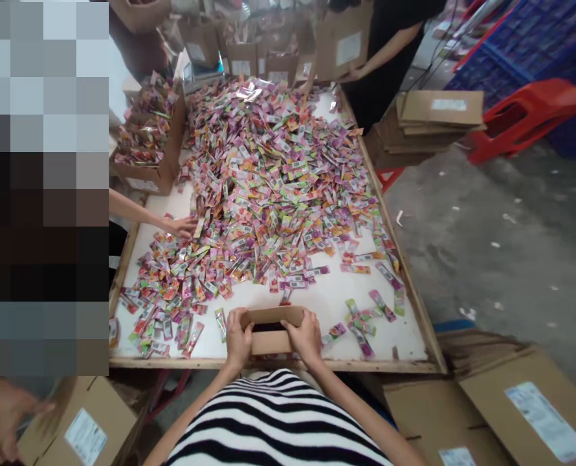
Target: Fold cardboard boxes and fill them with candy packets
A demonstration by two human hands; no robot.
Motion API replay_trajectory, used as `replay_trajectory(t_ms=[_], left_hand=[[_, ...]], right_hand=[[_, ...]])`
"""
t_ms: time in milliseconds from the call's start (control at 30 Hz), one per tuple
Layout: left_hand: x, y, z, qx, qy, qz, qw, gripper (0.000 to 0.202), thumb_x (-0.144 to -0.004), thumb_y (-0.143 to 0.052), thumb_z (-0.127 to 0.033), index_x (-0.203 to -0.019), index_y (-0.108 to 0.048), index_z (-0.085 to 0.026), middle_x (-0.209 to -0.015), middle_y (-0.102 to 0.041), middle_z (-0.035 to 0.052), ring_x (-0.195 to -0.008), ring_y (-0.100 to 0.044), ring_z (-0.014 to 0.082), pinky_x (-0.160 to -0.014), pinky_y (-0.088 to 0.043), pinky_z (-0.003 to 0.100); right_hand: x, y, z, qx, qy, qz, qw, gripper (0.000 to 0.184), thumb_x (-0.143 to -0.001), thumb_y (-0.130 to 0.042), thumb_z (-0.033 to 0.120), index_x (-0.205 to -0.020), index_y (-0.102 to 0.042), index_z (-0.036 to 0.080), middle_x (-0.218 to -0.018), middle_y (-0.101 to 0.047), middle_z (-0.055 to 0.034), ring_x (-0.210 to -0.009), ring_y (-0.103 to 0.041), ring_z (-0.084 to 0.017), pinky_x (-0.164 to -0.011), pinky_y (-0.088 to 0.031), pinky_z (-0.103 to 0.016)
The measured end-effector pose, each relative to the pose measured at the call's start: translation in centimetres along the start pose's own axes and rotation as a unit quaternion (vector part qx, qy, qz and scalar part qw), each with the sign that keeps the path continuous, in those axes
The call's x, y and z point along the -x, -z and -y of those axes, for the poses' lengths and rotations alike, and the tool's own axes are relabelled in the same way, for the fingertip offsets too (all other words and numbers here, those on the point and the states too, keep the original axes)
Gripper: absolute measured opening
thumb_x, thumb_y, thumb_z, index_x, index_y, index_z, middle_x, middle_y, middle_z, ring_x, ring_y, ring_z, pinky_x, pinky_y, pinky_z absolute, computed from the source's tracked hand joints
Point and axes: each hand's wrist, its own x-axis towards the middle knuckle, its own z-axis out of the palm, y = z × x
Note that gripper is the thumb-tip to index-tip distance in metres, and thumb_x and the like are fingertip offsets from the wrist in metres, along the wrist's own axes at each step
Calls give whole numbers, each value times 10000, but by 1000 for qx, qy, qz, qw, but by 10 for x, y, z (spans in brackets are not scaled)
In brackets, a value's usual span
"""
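Between my two hands, at the near edge of the table, is a small open cardboard box. Its top faces up and the inside looks dark. My left hand grips the box's left side, thumb over the rim. On the right side, my right hand holds it the same way. Just beyond the box spreads a big heap of small colourful sachets, mostly pink, purple, green and orange. A few loose sachets lie to the right of my right hand, and others lie near my left hand.
The white table has a raised wooden rim. At left, another person's hand touches the heap beside filled cartons. A person at the back holds a carton. Flattened cartons, a red stool and labelled cartons stand right.
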Motion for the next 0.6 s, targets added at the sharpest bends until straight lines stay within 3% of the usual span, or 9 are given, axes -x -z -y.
replay_trajectory(t_ms=[100,200,300,367,433,500,600], left_hand=[[4,-1,-16,-123,-24,-7,992,361,-897,-517,-169,-1218,-658,-255,-1240,-627,130,-1283,-540,339,-1147,-371,578],[9,4,-28,-212,-110,84,967,471,-949,-545,-296,-1417,-592,-284,-1528,-508,135,-1492,-340,365,-1242,-101,648],[9,11,-38,-226,-208,243,920,811,-825,-695,-609,-1557,-424,-389,-1693,-277,105,-1544,-201,442,-1201,-8,726],[5,12,-45,-232,-233,302,895,1017,-680,-796,-665,-1573,-370,-432,-1719,-194,100,-1539,-170,486,-1184,-20,749],[3,12,-50,-247,-226,324,885,1083,-622,-863,-577,-1572,-359,-453,-1714,-202,98,-1526,-198,492,-1194,-64,734],[8,16,-52,-252,-192,319,893,1092,-589,-893,-488,-1557,-390,-460,-1674,-290,112,-1486,-280,494,-1197,-150,709],[39,32,-43,-222,-68,224,947,1090,-539,-907,-519,-1530,-465,-427,-1561,-436,158,-1397,-410,500,-1162,-272,700]], right_hand=[[5,-1,-8,-32,29,-14,999,665,-753,-704,519,-1323,-562,206,-1248,-594,-177,-1186,-571,-409,-1028,-456,-548],[-13,14,0,-50,98,5,994,709,-859,-595,557,-1447,-453,187,-1415,-481,-208,-1330,-477,-403,-1088,-402,-576],[-69,21,45,-27,213,-5,977,716,-932,-548,544,-1540,-361,215,-1568,-331,-189,-1471,-319,-367,-1179,-295,-568],[-117,5,93,25,291,6,956,738,-909,-620,525,-1547,-387,235,-1631,-265,-166,-1515,-221,-378,-1212,-212,-582],[-158,-28,141,86,394,77,912,722,-867,-706,475,-1512,-469,251,-1665,-248,-135,-1537,-143,-397,-1228,-119,-609],[-185,-66,174,151,482,181,844,720,-796,-804,413,-1452,-549,263,-1670,-287,-102,-1544,-122,-403,-1231,-48,-625],[-202,-100,178,246,516,284,770,720,-711,-871,284,-1380,-611,232,-1647,-364,-102,-1543,-154,-395,-1230,-71,-621]])
